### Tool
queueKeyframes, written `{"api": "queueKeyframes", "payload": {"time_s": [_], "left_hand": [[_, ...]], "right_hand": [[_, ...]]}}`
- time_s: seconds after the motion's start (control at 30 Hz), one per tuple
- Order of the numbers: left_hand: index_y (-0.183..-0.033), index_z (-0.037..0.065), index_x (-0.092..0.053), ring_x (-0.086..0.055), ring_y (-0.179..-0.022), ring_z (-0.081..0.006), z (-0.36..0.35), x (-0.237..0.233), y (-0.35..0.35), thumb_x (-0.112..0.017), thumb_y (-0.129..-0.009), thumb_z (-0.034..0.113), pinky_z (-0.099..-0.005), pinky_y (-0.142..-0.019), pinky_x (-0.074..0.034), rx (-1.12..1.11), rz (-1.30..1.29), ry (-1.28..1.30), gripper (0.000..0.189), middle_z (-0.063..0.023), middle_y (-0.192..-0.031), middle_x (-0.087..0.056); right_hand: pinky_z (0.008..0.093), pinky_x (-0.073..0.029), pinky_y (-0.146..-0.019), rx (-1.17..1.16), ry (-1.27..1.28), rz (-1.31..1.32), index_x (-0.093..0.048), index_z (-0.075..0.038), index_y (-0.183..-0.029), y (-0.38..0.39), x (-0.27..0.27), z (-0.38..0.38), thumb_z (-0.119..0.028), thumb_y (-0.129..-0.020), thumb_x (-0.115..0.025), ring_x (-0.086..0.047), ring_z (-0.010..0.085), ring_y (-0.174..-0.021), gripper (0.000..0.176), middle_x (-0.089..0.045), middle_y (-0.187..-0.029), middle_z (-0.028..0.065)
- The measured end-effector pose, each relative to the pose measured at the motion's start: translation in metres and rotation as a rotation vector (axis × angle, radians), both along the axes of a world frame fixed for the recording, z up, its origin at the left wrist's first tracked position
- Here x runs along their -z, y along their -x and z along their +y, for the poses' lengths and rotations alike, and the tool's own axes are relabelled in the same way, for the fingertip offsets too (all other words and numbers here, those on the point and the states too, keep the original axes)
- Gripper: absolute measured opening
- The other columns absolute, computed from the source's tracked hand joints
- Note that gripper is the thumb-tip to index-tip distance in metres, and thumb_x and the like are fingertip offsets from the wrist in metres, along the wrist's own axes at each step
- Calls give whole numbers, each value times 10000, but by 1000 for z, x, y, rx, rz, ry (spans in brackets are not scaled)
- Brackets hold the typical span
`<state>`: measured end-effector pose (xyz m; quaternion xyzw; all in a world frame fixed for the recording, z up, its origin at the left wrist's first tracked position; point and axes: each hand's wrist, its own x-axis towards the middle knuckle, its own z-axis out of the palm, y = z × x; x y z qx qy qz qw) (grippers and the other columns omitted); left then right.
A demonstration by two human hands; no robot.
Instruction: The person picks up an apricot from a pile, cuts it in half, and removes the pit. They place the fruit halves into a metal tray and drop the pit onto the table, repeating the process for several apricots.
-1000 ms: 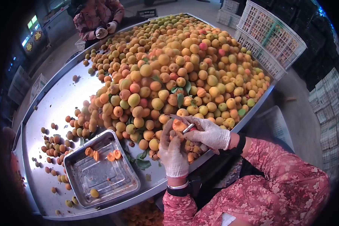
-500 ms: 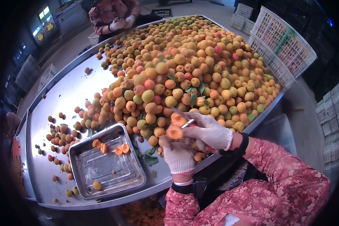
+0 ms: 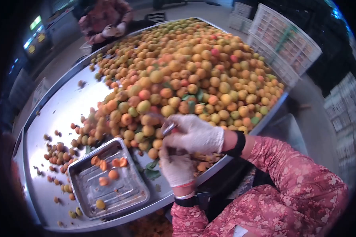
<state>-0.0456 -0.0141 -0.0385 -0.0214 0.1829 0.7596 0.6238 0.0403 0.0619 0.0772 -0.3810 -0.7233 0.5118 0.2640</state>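
- Since half a second ago, the split fruit has gone from between the gloves. Two more apricot halves (image 3: 114, 174) lie in the tray (image 3: 122, 191), loose in its middle. The older pieces are bunched along its far side.
- Both hands have shifted left, towards the near foot of the heap.
- Right hand (image 3: 194, 135): gloved, fingers (image 3: 174, 136) curled tight round a small knife (image 3: 169, 127). Only a metal glint shows past the knuckles. The blade points at the fruit, away from the body, probably a safe carrying grip.
- Left hand (image 3: 177, 166): gloved, lies under and behind the right one at the near edge of the worktop (image 3: 63, 106). Its fingertips are covered by the right hand, so I cannot tell whether it is open or holds anything.
- The heap of apricots (image 3: 194, 71) fills the right and far part of the worktop and slopes down to the hands, so fruit is within easy reach.
- The tray sits at the near edge, just left of the left hand, likely so cut pieces drop in without a stretch.
- Leaves (image 3: 151, 173) lie between the tray and the hands.
- Brown pits (image 3: 57, 152) are scattered left of the tray, apart from the whole fruit.
- Another person (image 3: 105, 19) works at the far corner.
- White crates (image 3: 283, 37) are stacked beyond the right edge.
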Motion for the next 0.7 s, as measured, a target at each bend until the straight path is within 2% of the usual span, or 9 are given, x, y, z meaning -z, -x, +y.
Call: {"api": "queueKeyframes", "payload": {"time_s": [0.03, 0.07, 0.13, 0.27, 0.3, 0.33, 0.4, 0.43, 0.7], "left_hand": [[-1106, 42, -615, -590, -1057, -253, -3, 3, 2, -483, -993, 274, -408, -981, -448, 29, -32, -136, 291, -108, -1094, -639], [-1024, 29, -638, -608, -1013, -259, 2, 3, 3, -502, -987, 279, -422, -949, -477, 88, -122, -253, 287, -108, -1044, -661], [-1027, 22, -605, -603, -973, -238, 0, -6, -5, -483, -1000, 299, -391, -930, -480, -21, 63, -111, 304, -101, -1029, -636], [-1024, 14, -605, -608, -975, -245, 1, -7, -9, -490, -999, 278, -397, -931, -488, -49, 198, -55, 289, -114, -1030, -639], [-1027, 9, -604, -607, -983, -246, 1, -8, -10, -497, -997, 269, -399, -936, -488, -30, 227, -63, 282, -121, -1040, -638], [-1030, 5, -603, -607, -991, -246, 2, -8, -10, -505, -994, 259, -401, -940, -488, -11, 253, -72, 275, -128, -1050, -638], [-1073, 6, -595, -606, -1007, -246, 2, -7, -12, -519, -983, 230, -410, -949, -485, 9, 239, -95, 253, -130, -1064, -633], [-1098, 9, -586, -605, -1011, -246, 2, -11, -13, -525, -975, 214, -412, -951, -484, 1, 272, -64, 247, -129, -1069, -630], [-1150, 17, -568, -605, -1017, -242, 2, -12, -12, -539, -955, 186, -408, -932, -497, 38, 289, -17, 259, -119, -1067, -627]], "right_hand": [[318, -499, -666, 92, 63, 9, -611, -9, -982, -25, -9, 2, -209, -845, -671, -627, 165, -741, 249, -621, -768, 73], [293, -491, -638, 183, 124, 19, -613, -18, -973, -49, -20, 3, -196, -859, -664, -601, 121, -712, 217, -603, -764, 33], [255, -467, -563, 350, 72, -16, -603, -33, -987, -98, -30, 6, -204, -890, -642, -544, 79, -625, 201, -565, -760, -8], [232, -454, -487, 556, -20, -249, -570, -31, -1073, -182, -34, 8, -250, -920, -613, -523, 61, -546, 270, -585, -774, 5], [294, -507, -571, 575, -45, -325, -576, -19, -1087, -199, -29, 7, -248, -897, -624, -620, 148, -627, 302, -643, -813, 79], [294, -507, -571, 587, -45, -329, -576, -19, -1087, -215, -15, 9, -248, -897, -624, -620, 148, -627, 302, -643, -813, 79], [367, -528, -708, 511, -418, -642, -585, -10, -1095, -235, 7, 12, -261, -840, -652, -677, 284, -794, 364, -668, -892, 172], [406, -506, -810, 545, -285, -745, -600, -8, -1085, -236, 10, 13, -283, -783, -666, -646, 372, -925, 414, -654, -939, 223], [423, -501, -788, 412, -144, -873, -585, 2, -1035, -228, 49, 30, -281, -742, -697, -637, 371, -923, 423, -648, -939, 208]]}}
